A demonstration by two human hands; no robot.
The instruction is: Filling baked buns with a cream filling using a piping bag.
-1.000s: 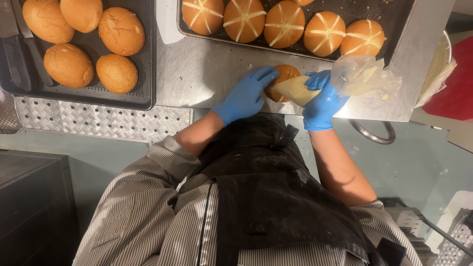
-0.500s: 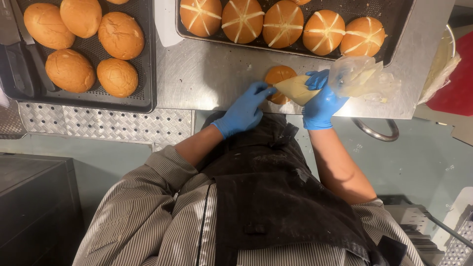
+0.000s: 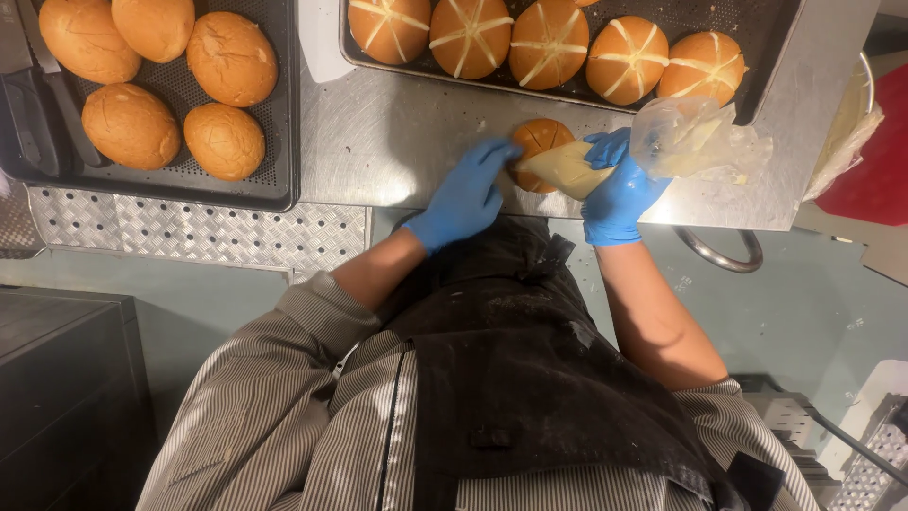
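A single round bun (image 3: 535, 144) sits on the steel table (image 3: 397, 156), close to its near edge and just in front of the right-hand tray (image 3: 757, 66). The left hand (image 3: 465, 196), in a blue glove, lies flat beside the bun with its fingers stretched out and close together, the fingertips touching the bun's left side. The right hand (image 3: 617, 194), also gloved in blue, is closed around a clear piping bag (image 3: 605, 161) filled with pale yellow cream; the filled cone points left across the top of the bun, and the loose crumpled end of the bag bunches up to the right of the hand. On the right-hand tray, 5 buns with pale cream lines (image 3: 549, 43) stand in a row. On the left-hand tray (image 3: 280, 142), well apart from the hands, lie 5 plain buns (image 3: 151, 85) without lines. The person wears a striped shirt (image 3: 274, 416) and a dark apron (image 3: 530, 378). A red container (image 3: 875, 161) stands at the far right.
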